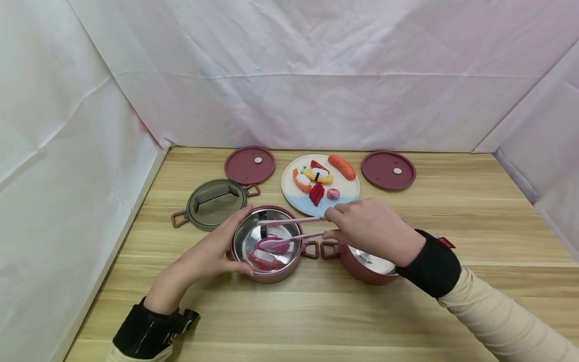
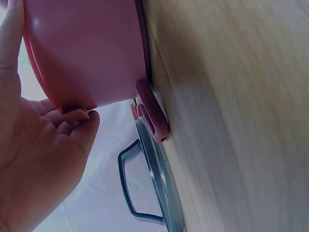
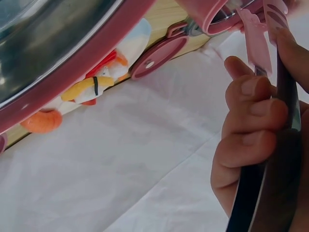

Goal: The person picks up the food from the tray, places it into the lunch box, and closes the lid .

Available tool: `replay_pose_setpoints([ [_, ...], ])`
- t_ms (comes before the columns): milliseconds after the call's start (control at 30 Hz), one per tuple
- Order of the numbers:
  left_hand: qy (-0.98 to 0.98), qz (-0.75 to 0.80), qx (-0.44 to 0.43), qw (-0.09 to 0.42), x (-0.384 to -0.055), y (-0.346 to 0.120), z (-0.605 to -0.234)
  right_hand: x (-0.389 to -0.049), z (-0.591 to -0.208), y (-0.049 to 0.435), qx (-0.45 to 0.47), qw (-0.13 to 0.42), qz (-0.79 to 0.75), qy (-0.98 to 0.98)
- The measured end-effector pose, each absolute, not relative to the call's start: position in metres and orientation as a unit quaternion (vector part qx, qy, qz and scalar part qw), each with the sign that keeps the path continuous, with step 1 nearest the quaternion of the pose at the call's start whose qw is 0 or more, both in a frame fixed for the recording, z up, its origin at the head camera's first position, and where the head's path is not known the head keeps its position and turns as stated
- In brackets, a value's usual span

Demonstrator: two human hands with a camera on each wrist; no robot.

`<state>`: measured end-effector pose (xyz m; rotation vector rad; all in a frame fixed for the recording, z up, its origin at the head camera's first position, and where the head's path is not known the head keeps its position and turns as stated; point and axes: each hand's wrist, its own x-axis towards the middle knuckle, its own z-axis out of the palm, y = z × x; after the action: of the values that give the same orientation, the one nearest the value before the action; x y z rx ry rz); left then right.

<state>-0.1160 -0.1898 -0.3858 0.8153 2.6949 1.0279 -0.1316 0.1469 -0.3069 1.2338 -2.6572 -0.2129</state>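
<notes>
A left hand holds the left burgundy pot around its side, the thumb along the near rim. In the left wrist view its curled fingers meet the pot's handle. The right hand grips pink-ended tongs, their arms spread and their tips inside this pot. Lying there are a white-and-red toy sushi piece, a magenta piece by the lower tip, and a black-banded piece. In the right wrist view, fingers wrap the tongs' dark metal arms.
A second burgundy pot stands under the right forearm. Behind, a plate bears toy sushi and a sausage-like piece. Two burgundy lids flank it. A glass lid with a handle lies left, near the white cloth wall.
</notes>
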Motion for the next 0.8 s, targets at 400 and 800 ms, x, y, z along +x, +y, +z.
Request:
replay_pose_setpoints([
  [400,0.899,0.34,0.265,0.077,-0.116,-0.19,-0.386,-0.145,-0.308,0.163,0.371,0.139,-0.043,-0.917],
  [800,0.897,0.341,0.269,0.076,-0.116,-0.19,-0.386,-0.157,-0.306,0.182,0.319,0.143,-0.034,-0.936],
])
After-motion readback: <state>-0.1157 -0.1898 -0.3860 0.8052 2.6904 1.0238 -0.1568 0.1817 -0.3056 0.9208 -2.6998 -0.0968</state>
